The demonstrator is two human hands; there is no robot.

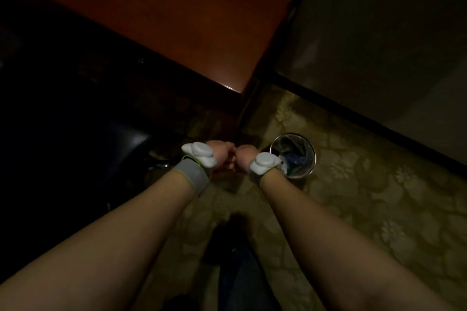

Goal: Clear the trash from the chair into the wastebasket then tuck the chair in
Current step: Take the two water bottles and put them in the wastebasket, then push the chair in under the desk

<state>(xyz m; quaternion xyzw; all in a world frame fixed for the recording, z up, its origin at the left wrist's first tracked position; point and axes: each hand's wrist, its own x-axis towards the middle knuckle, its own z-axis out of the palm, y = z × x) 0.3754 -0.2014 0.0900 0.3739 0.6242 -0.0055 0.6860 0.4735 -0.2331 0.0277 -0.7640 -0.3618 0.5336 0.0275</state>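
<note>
Reddish polished wood table [177, 20] | round metal wastebasket [312, 159] on patterned carpet, lined, holding white and blue trash [294, 160] | left hand [219, 153], right hand [243, 158] touching, finger state indiscernible | dark chair [121, 144] left

My left hand [219, 153] and right hand [243, 156] meet knuckle to knuckle over the floor [366, 197]. The wastebasket [312, 159] stands on the floor just right of my right wrist, trash [294, 160] inside. The counter [177, 20] lies ahead; the chair [121, 144] sits to my left.
</note>
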